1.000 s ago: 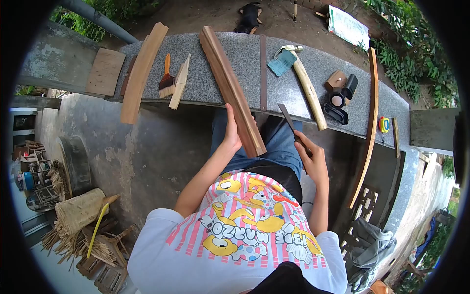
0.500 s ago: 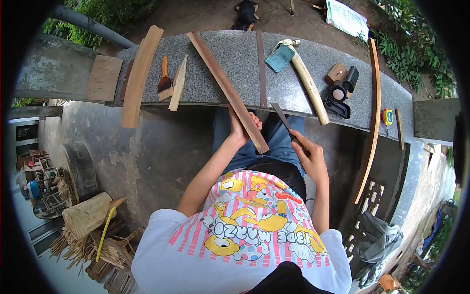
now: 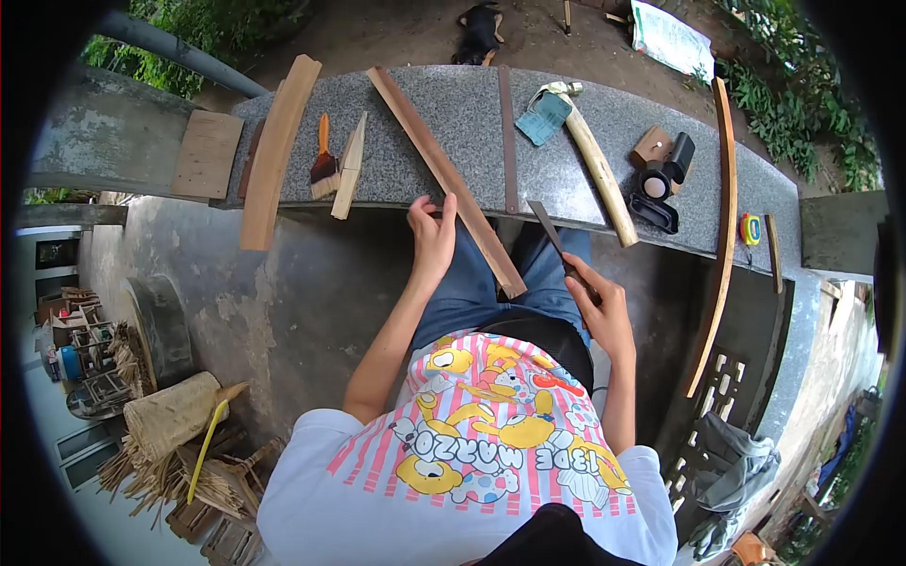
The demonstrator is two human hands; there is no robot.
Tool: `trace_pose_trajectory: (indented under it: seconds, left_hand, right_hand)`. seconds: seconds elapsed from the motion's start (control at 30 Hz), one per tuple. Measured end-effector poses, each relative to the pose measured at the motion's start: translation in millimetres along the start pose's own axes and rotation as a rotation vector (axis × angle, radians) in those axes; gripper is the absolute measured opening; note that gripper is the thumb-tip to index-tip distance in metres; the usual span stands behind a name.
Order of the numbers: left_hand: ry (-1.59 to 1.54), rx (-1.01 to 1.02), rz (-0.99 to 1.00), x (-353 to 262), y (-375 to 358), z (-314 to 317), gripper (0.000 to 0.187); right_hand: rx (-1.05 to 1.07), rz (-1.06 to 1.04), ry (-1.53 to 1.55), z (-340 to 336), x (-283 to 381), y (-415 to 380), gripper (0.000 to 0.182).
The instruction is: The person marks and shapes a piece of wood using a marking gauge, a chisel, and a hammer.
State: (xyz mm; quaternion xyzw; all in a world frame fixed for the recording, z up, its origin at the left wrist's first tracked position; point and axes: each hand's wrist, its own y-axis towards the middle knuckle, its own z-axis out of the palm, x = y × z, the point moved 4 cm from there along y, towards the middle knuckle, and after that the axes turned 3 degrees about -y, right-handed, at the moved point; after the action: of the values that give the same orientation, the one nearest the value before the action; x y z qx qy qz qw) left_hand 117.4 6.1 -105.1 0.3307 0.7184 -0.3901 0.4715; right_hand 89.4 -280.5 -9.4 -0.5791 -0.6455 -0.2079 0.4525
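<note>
Across the top of your view runs the granite ledge (image 3: 576, 141), and nearly everything you work with lies on it. Largest on it is the wide plank (image 3: 276, 151) at the left, hanging past the near edge. Next comes the strip (image 3: 445, 174), a long dark-edged piece of wood lying diagonally: its far end sits up on the ledge toward the left, and its near end juts off the edge toward your lap, to the right. A thin curved slat (image 3: 717, 236) leans at the far right. Between them lie the hammer (image 3: 590, 156), a dark flat bar (image 3: 508, 137), a brush (image 3: 324, 160) and a pale wedge (image 3: 348, 168).

Your left hand (image 3: 431, 236) rests against the strip's left side about midway, fingers spread and loosely open, touching it but not wrapped round it. The strip's long axis runs from upper left to lower right, so its free end lies just right of that hand and between your two hands. Your right hand (image 3: 599, 307) is closed round the handle of a knife (image 3: 552, 236), blade pointing up toward the ledge, near the strip's overhanging end but apart from it. The left hand is the nearer one.
</note>
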Motion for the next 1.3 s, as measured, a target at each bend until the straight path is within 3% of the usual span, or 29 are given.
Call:
trace_pose_trajectory:
  seconds: [0.03, 0.13, 0.27, 0.37, 0.5, 0.53, 0.6, 0.63, 0.73, 0.83, 0.97, 1.03, 1.13, 1.23, 1.3]
  left_hand:
    - [0.218, -0.155, 0.198, -7, 2, -10, 0.081]
    - [0.169, -0.275, 0.410, -56, 30, -23, 0.087]
    - [0.183, -0.259, 0.373, -64, 138, -12, 0.115]
    - [0.162, -0.336, 0.274, -27, 205, 3, 0.100]
    - [-0.076, -0.272, 0.290, -22, 234, 6, 0.088]
    - [-0.064, -0.349, 0.296, -22, 233, 4, 0.082]
    - [-0.119, -0.378, 0.363, -45, 223, -1, 0.073]
    - [-0.188, -0.239, 0.297, -60, 222, -9, 0.090]
    - [-0.336, -0.328, 0.522, -114, 206, -29, 0.093]
    - [-0.413, -0.289, 0.686, -203, 138, -55, 0.095]
    - [-0.358, -0.330, 0.952, -261, 83, -81, 0.099]
    - [-0.318, -0.363, 1.056, -275, 57, -87, 0.100]
    - [-0.269, -0.446, 1.166, -274, 19, -85, 0.098]
    - [-0.320, -0.489, 1.115, -253, -10, -76, 0.092]
    - [-0.196, -0.600, 1.116, -238, -23, -73, 0.090]
  right_hand:
    - [-0.023, 0.002, 0.018, -2, -1, 0, 0.034]
    - [-0.043, 0.007, 0.039, -3, -9, 0, 0.033]
    - [-0.033, 0.047, 0.063, -7, 2, -2, 0.033]
    - [-0.071, 0.014, 0.083, -12, 3, -10, 0.033]
    - [-0.110, 0.040, 0.131, -23, -2, -23, 0.033]
    - [-0.129, 0.026, 0.129, -25, -5, -24, 0.033]
    - [-0.180, 0.006, 0.138, -35, -10, -30, 0.033]
    - [-0.205, 0.014, 0.136, -40, -13, -32, 0.034]
    - [-0.230, 0.048, 0.181, -49, -23, -36, 0.035]
    - [-0.182, 0.108, 0.294, -44, -26, -34, 0.035]
    - [-0.080, -0.020, 0.501, -32, -14, -25, 0.034]
    - [-0.031, -0.064, 0.553, -29, -4, -22, 0.033]
    - [0.232, -0.137, 0.683, -19, 2, -19, 0.026]
    - [0.338, -0.168, 0.873, -14, 17, -24, 0.030]
    - [0.365, -0.179, 0.924, -12, 21, -26, 0.035]
